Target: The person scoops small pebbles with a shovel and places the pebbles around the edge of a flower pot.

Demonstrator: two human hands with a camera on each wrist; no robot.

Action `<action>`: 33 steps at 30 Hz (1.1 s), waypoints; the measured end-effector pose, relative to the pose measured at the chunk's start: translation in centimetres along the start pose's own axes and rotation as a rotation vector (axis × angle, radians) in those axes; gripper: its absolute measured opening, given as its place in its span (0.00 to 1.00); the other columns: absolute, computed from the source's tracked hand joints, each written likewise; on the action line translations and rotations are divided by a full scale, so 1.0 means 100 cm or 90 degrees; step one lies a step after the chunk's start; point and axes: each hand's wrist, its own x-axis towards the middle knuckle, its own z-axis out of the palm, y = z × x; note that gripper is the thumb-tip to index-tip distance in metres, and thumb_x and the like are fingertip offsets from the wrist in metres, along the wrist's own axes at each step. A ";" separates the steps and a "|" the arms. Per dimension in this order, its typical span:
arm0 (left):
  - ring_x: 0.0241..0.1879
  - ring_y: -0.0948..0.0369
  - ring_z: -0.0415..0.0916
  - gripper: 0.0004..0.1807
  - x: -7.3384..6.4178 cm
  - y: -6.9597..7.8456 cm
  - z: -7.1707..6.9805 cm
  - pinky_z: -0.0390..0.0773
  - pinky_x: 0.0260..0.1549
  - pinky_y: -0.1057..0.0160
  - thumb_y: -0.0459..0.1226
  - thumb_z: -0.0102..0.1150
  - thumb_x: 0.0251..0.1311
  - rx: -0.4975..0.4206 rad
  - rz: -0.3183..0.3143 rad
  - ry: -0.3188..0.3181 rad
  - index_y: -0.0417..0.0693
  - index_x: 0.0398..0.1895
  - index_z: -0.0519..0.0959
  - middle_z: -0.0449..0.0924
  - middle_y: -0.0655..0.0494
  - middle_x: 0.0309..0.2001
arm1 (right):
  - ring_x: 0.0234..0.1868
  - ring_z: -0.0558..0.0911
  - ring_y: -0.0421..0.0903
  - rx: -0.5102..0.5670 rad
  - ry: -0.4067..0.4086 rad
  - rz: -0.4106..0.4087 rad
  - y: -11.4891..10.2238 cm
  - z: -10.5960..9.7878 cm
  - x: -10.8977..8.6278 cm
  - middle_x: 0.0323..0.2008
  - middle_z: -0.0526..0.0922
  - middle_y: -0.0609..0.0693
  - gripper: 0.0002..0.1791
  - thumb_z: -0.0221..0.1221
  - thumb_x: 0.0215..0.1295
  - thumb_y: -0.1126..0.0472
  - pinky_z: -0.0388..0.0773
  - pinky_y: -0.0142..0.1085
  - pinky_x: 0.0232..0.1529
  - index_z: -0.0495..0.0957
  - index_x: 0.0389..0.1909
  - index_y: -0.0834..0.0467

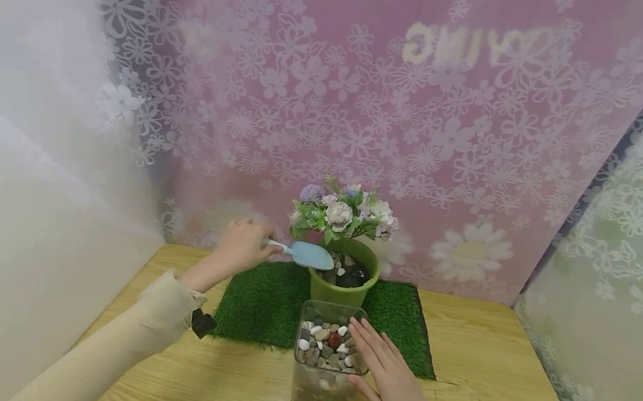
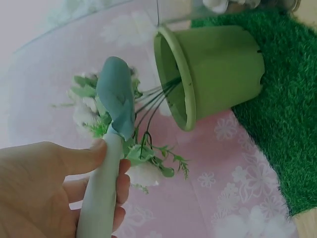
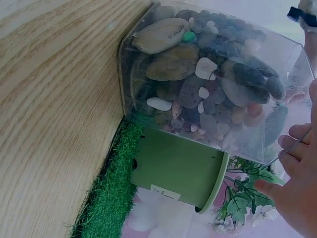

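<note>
My left hand [image 1: 246,245] grips the white handle of a small garden trowel [image 1: 311,255], its light-blue blade tipped over the near left rim of a green flowerpot [image 1: 341,295]. Dark and light stones [image 1: 352,274] lie inside the pot around the stems of a bunch of flowers [image 1: 343,214]. In the left wrist view, thumb and fingers wrap the trowel handle [image 2: 101,193]. My right hand [image 1: 393,381] rests with fairly straight fingers along the right rim of a clear square container [image 1: 321,383]. Mixed pebbles [image 3: 198,89] fill much of it, seen through its wall.
The pot stands on a green artificial-grass mat [image 1: 263,305] on a wooden table [image 1: 480,367]. A pink floral curtain [image 1: 321,96] hangs behind, with pale sheets at left and right. A black device [image 1: 202,323] sits at the left wrist.
</note>
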 end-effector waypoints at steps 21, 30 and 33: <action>0.34 0.60 0.69 0.12 -0.057 0.050 0.000 0.61 0.35 0.62 0.53 0.71 0.56 0.144 0.283 0.085 0.58 0.35 0.87 0.83 0.62 0.32 | 0.78 0.57 0.50 -0.001 0.001 -0.015 0.002 0.001 0.000 0.77 0.60 0.56 0.42 0.62 0.71 0.50 0.37 0.30 0.77 0.56 0.79 0.57; 0.36 0.60 0.65 0.12 -0.063 0.070 0.027 0.63 0.40 0.61 0.56 0.69 0.56 0.297 0.385 0.145 0.63 0.35 0.88 0.83 0.62 0.35 | 0.79 0.56 0.49 0.008 -0.003 -0.013 0.002 0.001 0.000 0.78 0.59 0.55 0.43 0.64 0.69 0.52 0.36 0.29 0.76 0.56 0.79 0.57; 0.41 0.60 0.71 0.12 -0.061 0.071 0.032 0.68 0.44 0.60 0.55 0.70 0.56 0.290 0.421 0.169 0.63 0.36 0.88 0.84 0.62 0.37 | 0.78 0.57 0.49 0.009 0.001 -0.016 0.002 0.002 0.000 0.78 0.59 0.54 0.42 0.64 0.69 0.52 0.36 0.28 0.76 0.57 0.78 0.59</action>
